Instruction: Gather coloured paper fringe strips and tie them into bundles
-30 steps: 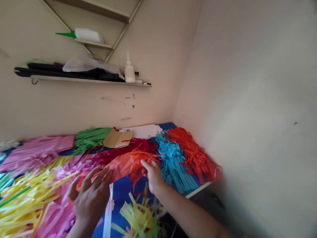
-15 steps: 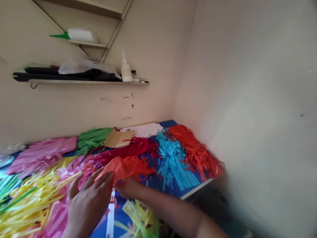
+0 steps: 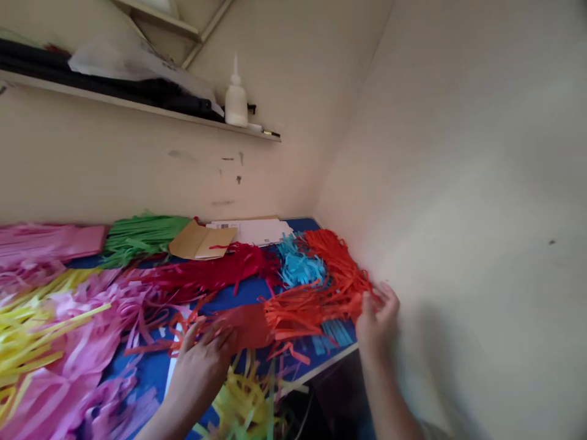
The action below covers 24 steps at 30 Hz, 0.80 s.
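Observation:
A sheet of orange-red tissue paper with fringed ends lies across the blue table. On its left part rests my left hand, fingers spread and slightly bent over the paper. My right hand is at the table's right edge, thumb and fingers closed round the end of the orange-red fringe. The fringe partly covers light blue paper strips.
Red fringe, green fringe, pink paper and yellow strips cover the left and back. A brown folder and white sheets lie behind. Above, a wall shelf holds a white bottle.
My right hand has moved right, from beside my left hand to the table's right edge. The orange-red paper, bunched up before, is now spread over the light blue strips. The view has shifted.

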Tool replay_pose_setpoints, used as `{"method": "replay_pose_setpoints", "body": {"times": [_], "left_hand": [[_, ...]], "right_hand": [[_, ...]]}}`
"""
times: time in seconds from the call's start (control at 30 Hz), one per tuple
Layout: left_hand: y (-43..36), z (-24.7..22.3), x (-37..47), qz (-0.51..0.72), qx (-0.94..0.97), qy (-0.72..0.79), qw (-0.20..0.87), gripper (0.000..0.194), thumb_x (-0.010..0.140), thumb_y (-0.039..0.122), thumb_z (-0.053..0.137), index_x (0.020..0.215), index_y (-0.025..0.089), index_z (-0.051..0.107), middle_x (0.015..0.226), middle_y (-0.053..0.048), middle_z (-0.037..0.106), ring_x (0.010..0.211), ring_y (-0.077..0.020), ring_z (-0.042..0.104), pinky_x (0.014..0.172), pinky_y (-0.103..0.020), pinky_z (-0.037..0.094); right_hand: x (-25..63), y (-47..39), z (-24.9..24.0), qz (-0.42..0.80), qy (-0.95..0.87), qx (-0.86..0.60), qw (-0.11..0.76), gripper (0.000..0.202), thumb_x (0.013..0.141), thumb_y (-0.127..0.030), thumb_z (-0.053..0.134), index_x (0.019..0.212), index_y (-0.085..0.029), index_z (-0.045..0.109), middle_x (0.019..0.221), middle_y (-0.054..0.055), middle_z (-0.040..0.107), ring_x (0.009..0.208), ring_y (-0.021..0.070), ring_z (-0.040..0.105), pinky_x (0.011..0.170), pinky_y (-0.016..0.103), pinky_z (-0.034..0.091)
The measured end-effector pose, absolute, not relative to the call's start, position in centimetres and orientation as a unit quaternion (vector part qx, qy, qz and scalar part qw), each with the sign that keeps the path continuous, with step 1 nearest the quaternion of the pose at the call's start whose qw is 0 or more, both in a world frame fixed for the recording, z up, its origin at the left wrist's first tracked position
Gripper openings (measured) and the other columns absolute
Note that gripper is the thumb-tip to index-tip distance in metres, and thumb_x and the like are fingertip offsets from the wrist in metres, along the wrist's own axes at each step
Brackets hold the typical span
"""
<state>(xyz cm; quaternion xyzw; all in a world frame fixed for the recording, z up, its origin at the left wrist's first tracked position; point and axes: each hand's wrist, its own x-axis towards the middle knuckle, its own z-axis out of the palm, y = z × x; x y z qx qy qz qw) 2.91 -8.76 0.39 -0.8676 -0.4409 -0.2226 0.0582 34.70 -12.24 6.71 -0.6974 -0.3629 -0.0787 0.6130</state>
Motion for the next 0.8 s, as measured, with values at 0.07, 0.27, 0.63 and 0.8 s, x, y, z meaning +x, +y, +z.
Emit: {"method": "replay_pose_setpoints", "body": {"times": [0.07, 0.27, 0.63, 0.8], "left_hand": [[-8.3, 0.4, 3.6, -0.209, -0.876, -0.432, 0.050, 0.040, 0.081, 0.006, 0.045, 0.101, 0.027, 0.073, 0.106, -0.004, 0.077, 0.110, -0.0291, 0.066, 0.107, -0.055, 0.030], [-6.9, 1.1, 4.6, -0.226, -0.881, -0.415, 0.036, 0.038, 0.084, 0.008, 0.043, 0.104, 0.024, 0.071, 0.108, -0.006, 0.076, 0.103, -0.0243, 0.069, 0.116, -0.055, 0.023], [-9.1, 2.7, -5.2, -0.210, -0.858, -0.447, 0.140, 0.046, 0.082, 0.032, 0.053, 0.127, 0.025, 0.061, 0.133, -0.014, 0.064, 0.126, -0.0399, 0.053, 0.108, -0.058, 0.033], [-8.4, 3.8, 1.9, -0.127, -0.889, -0.436, -0.061, 0.047, 0.083, 0.032, 0.059, 0.130, 0.026, 0.059, 0.116, -0.009, 0.073, 0.108, -0.0277, 0.066, 0.108, -0.050, 0.036]], "right_hand": [[30.8, -12.8, 5.3, -0.003, -0.592, -0.617, 0.519, 0.037, 0.085, -0.036, 0.060, 0.120, -0.026, 0.062, 0.122, 0.013, 0.064, 0.116, 0.0298, 0.059, 0.103, 0.048, 0.044], [23.2, -9.0, 0.6, 0.123, -0.834, -0.470, 0.261, 0.033, 0.084, -0.009, 0.052, 0.110, -0.022, 0.068, 0.114, 0.010, 0.072, 0.113, 0.0257, 0.062, 0.114, 0.051, 0.023], [22.9, -8.6, -0.8, 0.087, -0.869, -0.458, 0.167, 0.023, 0.083, -0.015, 0.052, 0.103, -0.016, 0.064, 0.090, 0.009, 0.073, 0.088, 0.0235, 0.064, 0.105, 0.046, 0.029], [22.7, -8.4, -0.7, 0.083, -0.891, -0.421, 0.147, 0.020, 0.083, -0.016, 0.053, 0.099, -0.016, 0.065, 0.095, 0.011, 0.072, 0.091, 0.0258, 0.064, 0.098, 0.047, 0.034]]}}
